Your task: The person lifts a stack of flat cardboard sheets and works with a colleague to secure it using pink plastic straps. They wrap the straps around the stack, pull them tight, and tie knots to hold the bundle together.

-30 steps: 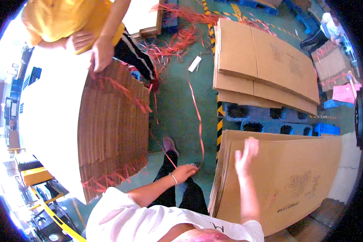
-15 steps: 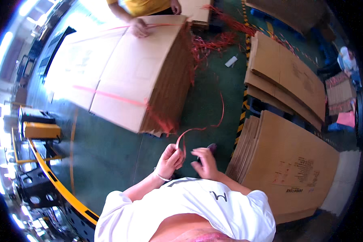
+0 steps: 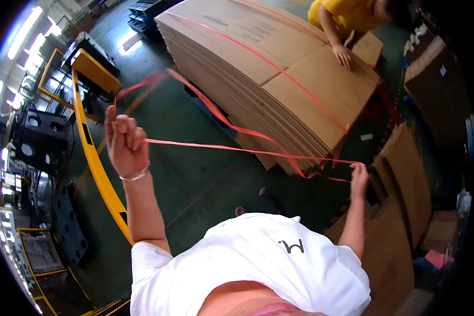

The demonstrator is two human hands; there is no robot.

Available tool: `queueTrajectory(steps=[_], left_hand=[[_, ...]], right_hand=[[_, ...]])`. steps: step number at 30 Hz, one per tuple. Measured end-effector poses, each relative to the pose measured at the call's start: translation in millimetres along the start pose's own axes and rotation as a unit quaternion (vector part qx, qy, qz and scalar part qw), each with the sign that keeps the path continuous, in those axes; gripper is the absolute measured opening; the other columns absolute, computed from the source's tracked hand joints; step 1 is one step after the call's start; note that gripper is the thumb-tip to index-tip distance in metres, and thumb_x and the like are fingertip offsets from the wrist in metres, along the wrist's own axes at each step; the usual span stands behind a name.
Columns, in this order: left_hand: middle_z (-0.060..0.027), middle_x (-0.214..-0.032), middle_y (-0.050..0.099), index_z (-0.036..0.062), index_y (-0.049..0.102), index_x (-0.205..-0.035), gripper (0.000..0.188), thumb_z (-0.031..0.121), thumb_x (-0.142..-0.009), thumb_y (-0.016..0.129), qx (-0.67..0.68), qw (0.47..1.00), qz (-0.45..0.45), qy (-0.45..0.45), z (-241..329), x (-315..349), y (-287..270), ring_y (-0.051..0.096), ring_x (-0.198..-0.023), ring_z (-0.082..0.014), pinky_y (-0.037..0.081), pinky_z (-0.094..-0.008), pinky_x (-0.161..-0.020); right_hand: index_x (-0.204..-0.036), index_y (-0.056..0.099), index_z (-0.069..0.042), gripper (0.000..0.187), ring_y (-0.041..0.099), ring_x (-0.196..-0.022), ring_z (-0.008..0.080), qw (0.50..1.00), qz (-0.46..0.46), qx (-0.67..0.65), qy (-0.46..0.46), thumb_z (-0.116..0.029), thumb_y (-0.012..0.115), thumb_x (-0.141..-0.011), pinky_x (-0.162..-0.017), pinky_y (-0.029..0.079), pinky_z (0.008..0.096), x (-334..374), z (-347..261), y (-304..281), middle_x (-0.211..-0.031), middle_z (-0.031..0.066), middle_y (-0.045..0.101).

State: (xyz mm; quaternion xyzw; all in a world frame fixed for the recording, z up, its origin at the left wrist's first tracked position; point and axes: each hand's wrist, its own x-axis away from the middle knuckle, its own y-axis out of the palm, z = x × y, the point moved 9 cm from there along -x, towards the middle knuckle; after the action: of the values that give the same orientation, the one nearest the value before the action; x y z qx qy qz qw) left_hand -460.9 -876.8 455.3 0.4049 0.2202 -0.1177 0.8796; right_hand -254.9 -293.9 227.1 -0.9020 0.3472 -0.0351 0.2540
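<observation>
A red plastic strap (image 3: 221, 147) stretches between my two hands, with loose loops of it flung up beyond my left hand. My left hand (image 3: 127, 141), raised at the left with a bracelet on its wrist, has its fingers curled round the strap. Far out to the right, my right hand (image 3: 358, 178) pinches another length of it. Ahead stands a tall stack of flat cardboard sheets (image 3: 321, 71), with red straps lying across its top. Another person's hand (image 3: 342, 56) rests on the stack's right part.
A co-worker in a yellow top (image 3: 347, 15) leans over the far side of the stack. A curved yellow rail (image 3: 93, 150) and black machinery (image 3: 42, 131) line the left. More cardboard sheets (image 3: 408, 184) stand at the right. A small white piece (image 3: 366, 137) lies on the green floor.
My hands have moved from close together in front of me to wide apart, drawing the strap out between them. The view has turned, so the stack now appears farther right.
</observation>
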Motion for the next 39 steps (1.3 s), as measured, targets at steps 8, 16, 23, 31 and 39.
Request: queueTrajectory(steps=[8, 16, 23, 31, 39], left_hand=[[-0.0068, -0.090, 0.055, -0.0001, 0.054, -0.113, 0.027, 0.002, -0.088, 0.047, -0.100, 0.994, 0.012, 0.036, 31, -137, -108, 0.040, -0.059, -0.0066, 0.035, -0.0190, -0.051], [-0.0089, -0.088, 0.064, 0.0007, 0.059, -0.105, 0.022, 0.001, -0.085, 0.049, -0.294, 0.944, 0.116, -0.098, -4, -352, -254, 0.057, -0.067, -0.0097, 0.045, -0.0183, -0.053], [-0.0052, -0.086, 0.064, 0.0060, 0.062, -0.100, 0.022, 0.001, -0.086, 0.045, -0.376, 0.887, 0.195, -0.184, -55, -524, -396, 0.058, -0.064, -0.0072, 0.043, -0.0169, -0.051], [-0.0089, -0.089, 0.064, 0.0034, 0.060, -0.102, 0.027, -0.003, -0.084, 0.041, -0.441, 0.852, 0.211, -0.189, -132, -759, -570, 0.064, -0.077, -0.0168, 0.052, -0.0235, -0.061], [-0.0112, -0.084, 0.064, 0.0006, 0.062, -0.096, 0.026, -0.007, -0.082, 0.041, -0.437, 0.881, 0.097, -0.154, -231, -1007, -700, 0.064, -0.072, -0.0188, 0.053, -0.0259, -0.062]], right_hand=[[-0.093, 0.055, -0.001, 0.025, 0.043, -0.062, 0.0125, 0.989, 0.066, 0.086, -0.096, -0.020, 0.039, -0.093, -0.055, 0.037, 0.0258, -112, -44, 51, -0.076, 0.0037, 0.055], [-0.099, 0.055, -0.001, 0.026, 0.059, -0.084, 0.0299, 0.975, 0.044, 0.189, -0.107, -0.021, 0.039, -0.093, -0.070, 0.045, 0.0358, -216, -109, 197, -0.090, 0.0146, 0.063], [-0.096, 0.056, -0.005, 0.019, 0.058, -0.080, 0.0328, 0.964, 0.009, 0.241, -0.109, -0.019, 0.044, -0.091, -0.065, 0.045, 0.0368, -294, -161, 328, -0.087, 0.0168, 0.060], [-0.097, 0.056, -0.005, 0.016, 0.054, -0.082, 0.0285, 0.972, -0.037, 0.207, -0.102, -0.006, 0.054, -0.082, -0.069, 0.043, 0.0362, -350, -253, 505, -0.089, 0.0131, 0.054], [-0.092, 0.057, -0.004, 0.016, 0.047, -0.072, 0.0239, 0.973, -0.043, 0.200, -0.105, -0.001, 0.059, -0.077, -0.065, 0.040, 0.0348, -403, -333, 675, -0.076, 0.0088, 0.047]])
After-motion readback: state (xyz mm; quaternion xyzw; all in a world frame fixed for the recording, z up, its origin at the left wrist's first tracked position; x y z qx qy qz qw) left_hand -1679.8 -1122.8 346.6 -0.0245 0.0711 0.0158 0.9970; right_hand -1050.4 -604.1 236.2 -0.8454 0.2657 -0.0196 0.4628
